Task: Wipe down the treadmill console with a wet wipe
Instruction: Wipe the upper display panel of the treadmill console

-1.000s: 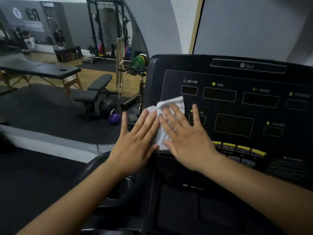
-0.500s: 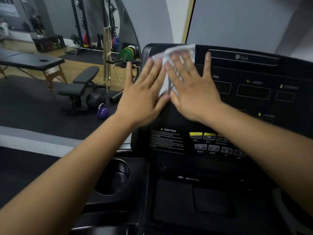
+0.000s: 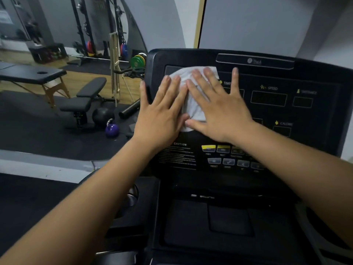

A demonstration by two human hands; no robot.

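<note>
The black treadmill console [image 3: 315, 121] fills the right of the view, its display windows dark. A white wet wipe [image 3: 193, 109] lies flat on its upper left corner. My left hand [image 3: 162, 115] presses the wipe's left part, fingers spread, thumb hooked round the console's left edge. My right hand [image 3: 223, 111] lies flat on the wipe's right part, fingers spread over the TIME label. Most of the wipe is hidden under both palms.
Yellow and grey buttons [image 3: 223, 149] and a caution label [image 3: 179, 153] sit below my hands. A cup holder [image 3: 133, 196] and a tray [image 3: 229, 222] lie lower down. To the left are a weight bench [image 3: 86, 100], a purple kettlebell [image 3: 112, 130] and a massage table [image 3: 34, 75].
Both hands slid the wipe up the console's left side from the lower panel to the top edge, then came a little way back down.
</note>
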